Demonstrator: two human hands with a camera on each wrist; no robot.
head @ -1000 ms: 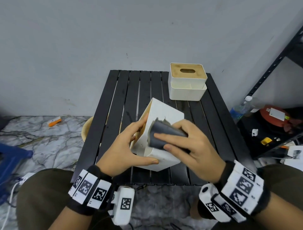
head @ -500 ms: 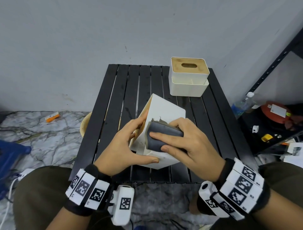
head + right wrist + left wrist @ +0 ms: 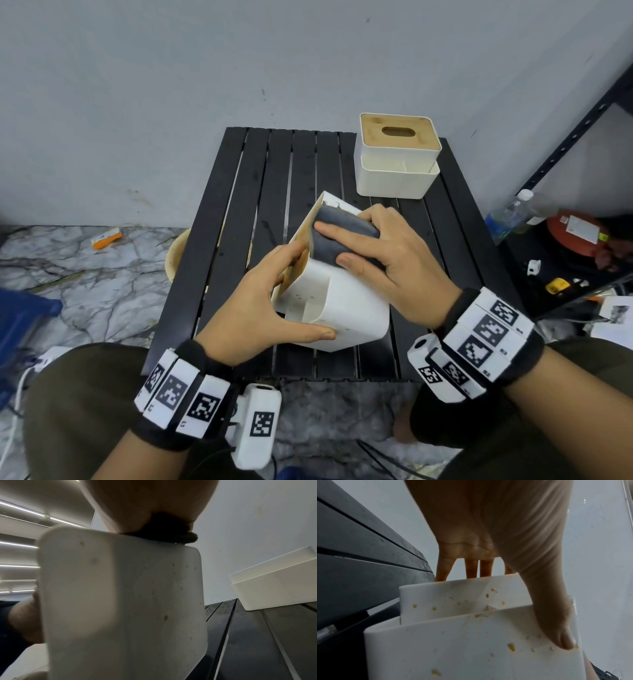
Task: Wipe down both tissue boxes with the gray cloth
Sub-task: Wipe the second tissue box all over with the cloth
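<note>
1. The near tissue box (image 3: pixel 337 308) is held tipped on edge on the black slatted table (image 3: pixel 239 212) by the left hand (image 3: pixel 260 315). The thumb is laid flat along the low white wall, and the other fingers are wrapped over the wooden lid face on the far side.

2. The gray cloth (image 3: pixel 342 236), folded into a pad, is gripped by the right hand (image 3: pixel 394 260) and pressed to the box. The forefinger is stretched across the top of the pad, the thumb is set at its near edge, and the remaining fingers are curled behind it.

3. Compared with a second ago, the pad has been slid away from the left thumb, up the tilted white face. It is now found at the upper corner, where the white wall meets the lid edge just beyond the left fingertips. The box has been kept in much the same tilt.

4. From this it is judged that one stroke along this face has been carried to its end, so the upper face is largely covered.

5. In the left wrist view, yellowish specks (image 3: pixel 511 647) are seen on the low wall beside the thumb and on the stepped wall beneath the fingers. These parts are judged unwiped.

6. The second tissue box (image 3: pixel 397 161), upright with its slotted wooden lid on top, is left well beyond both hands and touched by neither. It is judged that well under half the task has been done.
</note>
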